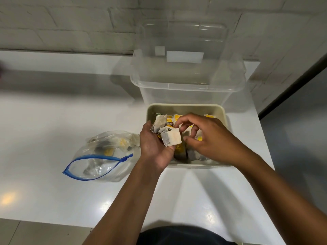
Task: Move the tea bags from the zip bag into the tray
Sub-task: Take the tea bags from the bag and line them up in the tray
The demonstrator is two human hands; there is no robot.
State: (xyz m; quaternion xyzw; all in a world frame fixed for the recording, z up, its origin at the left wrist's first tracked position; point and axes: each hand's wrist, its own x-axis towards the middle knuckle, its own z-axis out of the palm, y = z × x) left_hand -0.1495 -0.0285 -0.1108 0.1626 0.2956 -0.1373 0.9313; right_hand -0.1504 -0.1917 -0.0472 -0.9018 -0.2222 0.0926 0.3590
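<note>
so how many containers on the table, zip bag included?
3. The zip bag lies open, left of the left hand. The beige tray sits under both hands. The clear plastic bin stands behind the tray. None seems hidden.

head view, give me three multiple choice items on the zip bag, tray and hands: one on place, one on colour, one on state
1. Where does the zip bag lie relative to the tray?
A. to its left on the table
B. inside it
C. behind it by the wall

2. What colour is the zip bag's zipper strip?
A. red
B. blue
C. green

3. What is the left hand doing?
A. lying flat on the table
B. holding a bunch of tea bags over the tray
C. gripping the clear bin

Answers:
1 A, the bag rests on the white table left of the tray.
2 B, the strip around the open mouth is blue.
3 B, its fingers cup the tea bags while the right hand reaches for them.
</note>
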